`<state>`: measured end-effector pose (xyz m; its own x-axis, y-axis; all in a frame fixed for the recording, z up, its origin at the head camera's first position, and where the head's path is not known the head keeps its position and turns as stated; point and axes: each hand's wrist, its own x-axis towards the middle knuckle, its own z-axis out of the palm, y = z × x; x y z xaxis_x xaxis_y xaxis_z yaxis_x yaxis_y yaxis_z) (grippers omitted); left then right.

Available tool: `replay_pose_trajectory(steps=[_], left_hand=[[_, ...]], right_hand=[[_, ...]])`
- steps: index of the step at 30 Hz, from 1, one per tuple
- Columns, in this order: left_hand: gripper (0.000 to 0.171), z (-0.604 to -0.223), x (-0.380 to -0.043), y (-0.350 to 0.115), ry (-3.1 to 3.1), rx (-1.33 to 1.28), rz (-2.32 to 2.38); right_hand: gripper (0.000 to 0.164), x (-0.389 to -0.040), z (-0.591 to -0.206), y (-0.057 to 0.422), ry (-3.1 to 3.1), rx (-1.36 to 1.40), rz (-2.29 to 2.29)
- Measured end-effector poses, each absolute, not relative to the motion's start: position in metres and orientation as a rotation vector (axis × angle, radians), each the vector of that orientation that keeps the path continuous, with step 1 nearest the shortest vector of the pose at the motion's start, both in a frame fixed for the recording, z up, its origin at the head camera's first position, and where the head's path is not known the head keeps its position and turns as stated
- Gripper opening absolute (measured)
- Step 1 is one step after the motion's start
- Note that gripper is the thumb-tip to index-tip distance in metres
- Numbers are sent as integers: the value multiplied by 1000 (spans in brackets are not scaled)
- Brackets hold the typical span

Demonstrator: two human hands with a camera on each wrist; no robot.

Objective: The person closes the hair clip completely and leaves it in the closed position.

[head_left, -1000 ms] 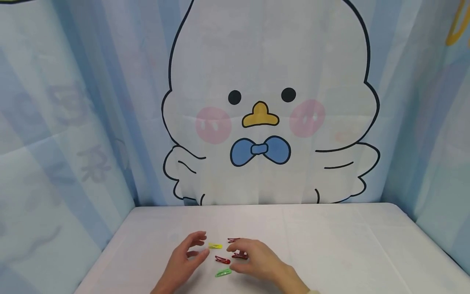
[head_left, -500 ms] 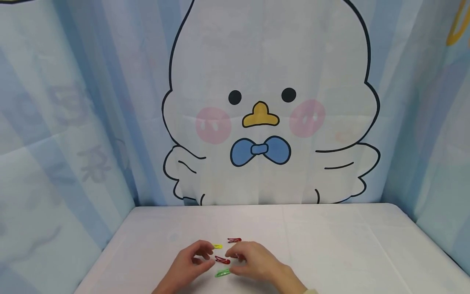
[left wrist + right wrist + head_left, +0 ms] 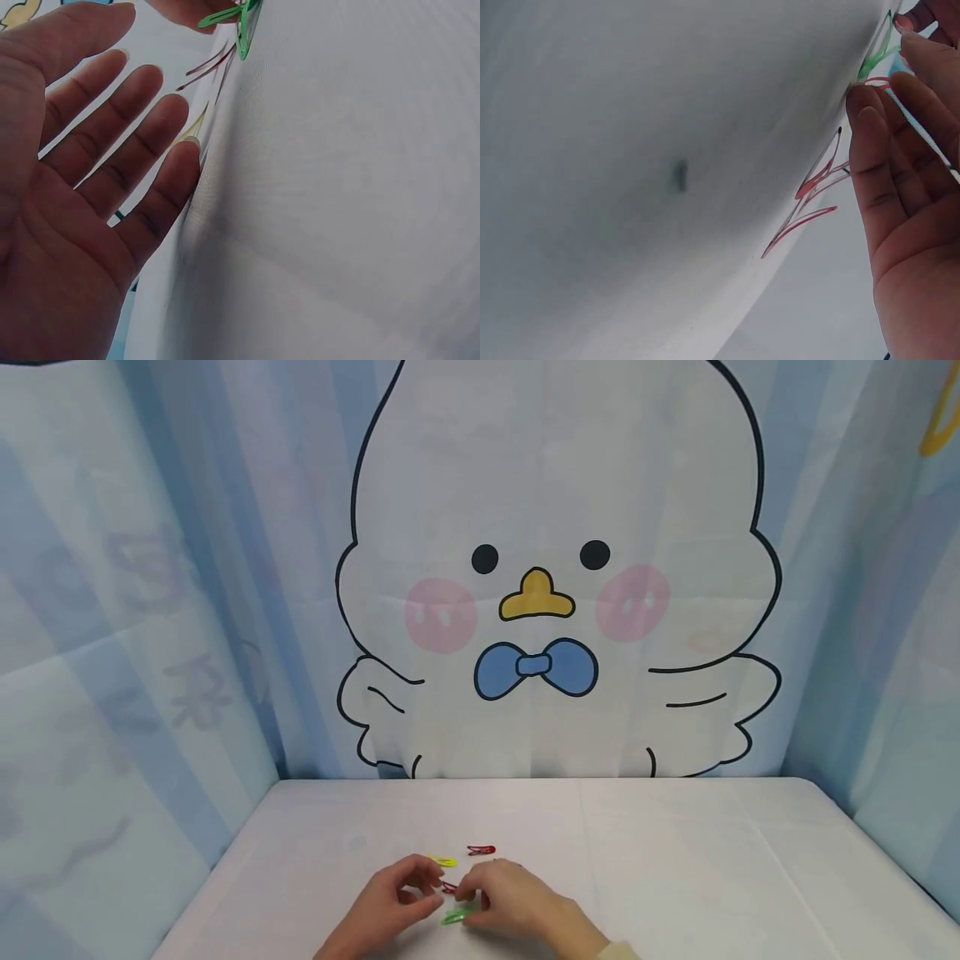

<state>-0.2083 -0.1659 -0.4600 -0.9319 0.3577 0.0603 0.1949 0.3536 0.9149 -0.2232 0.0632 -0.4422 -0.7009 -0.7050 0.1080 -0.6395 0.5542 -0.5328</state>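
"How does your green clip look?"

"Bright and slim, arms forked in a V, on the surface, nearer its left edge than its right. Your right hand is at it; I can't tell whether those fingers grip."

"Your left hand?"

"Fingers wide, loosely curved, beside the thin yellow clip and dark red clip."

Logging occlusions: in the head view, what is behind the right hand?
Part of a red clip: its left end shows; the right hand covers the rest. Anything else on the table behind the hand cannot be seen from there.
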Motion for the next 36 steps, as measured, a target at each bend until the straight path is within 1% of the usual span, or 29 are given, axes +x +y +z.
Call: replay_pose_trajectory(steps=[10, 14, 20, 26, 33, 36], left_hand=[[24, -461, -209, -163, 2433, 524, 1616], [24, -461, -209, -162, 2421, 517, 1619], [25, -459, -210, -160, 2409, 516, 1625], [26, -456, -209, -156, 2380, 502, 1635], [27, -453, -204, -146, 2369, 485, 1681], [27, -452, -202, -143, 2392, 529, 1712]], right_hand=[[12, -223, -442, 55, 2752, -1199, -639], [11, -223, -443, 55, 2761, -1210, -617], [12, -224, -443, 59, 2734, -1178, -726], [12, -224, -439, 68, 2725, -1259, -883], [14, -220, -427, 73, 2774, -1265, -972], [13, -219, -423, 74, 2783, -1244, -998]])
